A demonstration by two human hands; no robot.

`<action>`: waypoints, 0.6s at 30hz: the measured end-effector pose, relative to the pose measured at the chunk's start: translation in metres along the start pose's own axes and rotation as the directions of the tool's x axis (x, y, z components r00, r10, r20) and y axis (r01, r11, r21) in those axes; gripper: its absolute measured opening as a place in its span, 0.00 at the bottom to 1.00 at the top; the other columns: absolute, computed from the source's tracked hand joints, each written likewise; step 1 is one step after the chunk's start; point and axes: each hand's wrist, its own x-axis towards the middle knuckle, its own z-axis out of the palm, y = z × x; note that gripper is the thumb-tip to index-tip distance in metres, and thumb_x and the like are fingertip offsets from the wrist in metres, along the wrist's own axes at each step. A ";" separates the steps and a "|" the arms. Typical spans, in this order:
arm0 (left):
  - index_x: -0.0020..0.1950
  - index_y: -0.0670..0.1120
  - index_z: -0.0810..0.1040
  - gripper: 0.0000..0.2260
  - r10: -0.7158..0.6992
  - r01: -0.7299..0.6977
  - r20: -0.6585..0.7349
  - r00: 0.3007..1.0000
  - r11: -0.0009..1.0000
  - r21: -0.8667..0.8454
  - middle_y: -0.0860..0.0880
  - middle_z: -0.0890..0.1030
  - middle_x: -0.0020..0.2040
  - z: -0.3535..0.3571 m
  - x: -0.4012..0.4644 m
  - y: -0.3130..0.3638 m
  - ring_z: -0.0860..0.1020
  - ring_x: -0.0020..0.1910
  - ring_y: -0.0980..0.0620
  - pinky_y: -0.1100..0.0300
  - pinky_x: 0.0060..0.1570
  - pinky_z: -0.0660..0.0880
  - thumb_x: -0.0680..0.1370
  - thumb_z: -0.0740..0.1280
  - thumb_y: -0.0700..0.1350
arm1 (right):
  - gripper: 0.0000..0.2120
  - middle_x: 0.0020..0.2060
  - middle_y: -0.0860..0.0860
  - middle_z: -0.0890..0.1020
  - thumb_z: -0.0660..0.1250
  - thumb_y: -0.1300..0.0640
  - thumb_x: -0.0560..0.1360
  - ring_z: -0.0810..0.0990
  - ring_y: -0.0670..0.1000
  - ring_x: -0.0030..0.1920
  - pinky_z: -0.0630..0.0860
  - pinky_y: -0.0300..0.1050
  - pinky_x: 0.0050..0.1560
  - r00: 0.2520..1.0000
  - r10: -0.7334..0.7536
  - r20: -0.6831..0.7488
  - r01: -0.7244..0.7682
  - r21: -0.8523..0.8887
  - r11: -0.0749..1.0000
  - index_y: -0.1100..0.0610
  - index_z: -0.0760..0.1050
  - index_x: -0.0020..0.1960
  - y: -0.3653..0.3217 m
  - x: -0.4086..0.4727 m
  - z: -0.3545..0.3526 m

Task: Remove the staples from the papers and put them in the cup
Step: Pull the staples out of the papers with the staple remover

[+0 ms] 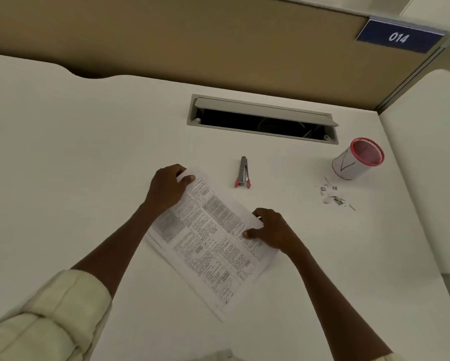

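left hand (166, 188) fingers pinch papers (210, 241) far corner | right hand (273, 231) fingers grip right edge

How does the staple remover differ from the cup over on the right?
The staple remover lies flat, untouched, just beyond the papers; the cup stands upright farther right, beside loose staples. The staple remover is slim grey metal; the cup is round, white and open-topped. Both carry pink-red trim.

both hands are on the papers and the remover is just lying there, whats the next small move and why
Probably the right hand should let go of the papers and reach for the staple remover, which lies untouched on the desk just beyond them. The left hand already grips the far corner, so it can steady the stack.
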 end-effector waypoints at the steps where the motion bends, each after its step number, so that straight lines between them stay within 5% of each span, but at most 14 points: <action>1: 0.55 0.44 0.79 0.15 0.037 -0.036 -0.006 0.999 0.999 0.035 0.46 0.81 0.50 0.009 0.000 -0.004 0.78 0.51 0.44 0.51 0.52 0.73 0.77 0.68 0.54 | 0.19 0.52 0.52 0.82 0.77 0.49 0.67 0.81 0.51 0.47 0.80 0.46 0.46 1.000 0.000 -0.011 -0.001 -0.036 0.999 0.54 0.75 0.53 0.001 0.001 0.000; 5: 0.67 0.46 0.74 0.20 0.167 -0.158 -0.095 0.981 0.982 0.104 0.46 0.73 0.60 0.027 -0.005 -0.012 0.70 0.59 0.48 0.52 0.61 0.66 0.77 0.69 0.51 | 0.26 0.53 0.51 0.79 0.74 0.47 0.71 0.79 0.50 0.48 0.78 0.45 0.48 0.984 -0.113 -0.139 0.085 -0.192 0.978 0.52 0.70 0.65 -0.005 0.002 -0.002; 10: 0.61 0.45 0.80 0.14 0.274 -0.249 -0.174 0.946 0.957 0.151 0.49 0.75 0.56 0.040 -0.007 -0.023 0.72 0.57 0.49 0.54 0.60 0.68 0.79 0.67 0.50 | 0.16 0.52 0.53 0.80 0.70 0.57 0.75 0.80 0.49 0.46 0.77 0.43 0.45 0.829 -0.306 -0.469 0.227 -0.217 0.949 0.54 0.74 0.62 -0.021 0.034 -0.023; 13: 0.59 0.46 0.82 0.11 0.294 -0.268 -0.218 0.931 0.953 0.139 0.48 0.77 0.56 0.046 -0.006 -0.028 0.73 0.57 0.48 0.57 0.58 0.69 0.78 0.68 0.48 | 0.13 0.50 0.54 0.82 0.68 0.55 0.77 0.82 0.52 0.46 0.76 0.43 0.45 0.819 -0.265 -0.510 0.184 -0.204 0.962 0.56 0.76 0.60 -0.031 0.065 -0.034; 18: 0.57 0.45 0.82 0.11 0.321 -0.292 -0.258 0.911 0.945 0.144 0.47 0.77 0.55 0.048 -0.005 -0.025 0.74 0.55 0.48 0.56 0.57 0.71 0.78 0.69 0.47 | 0.25 0.48 0.54 0.82 0.69 0.42 0.73 0.80 0.54 0.48 0.69 0.43 0.44 0.854 -0.101 -0.510 0.069 -0.080 0.994 0.61 0.73 0.59 -0.048 0.102 -0.023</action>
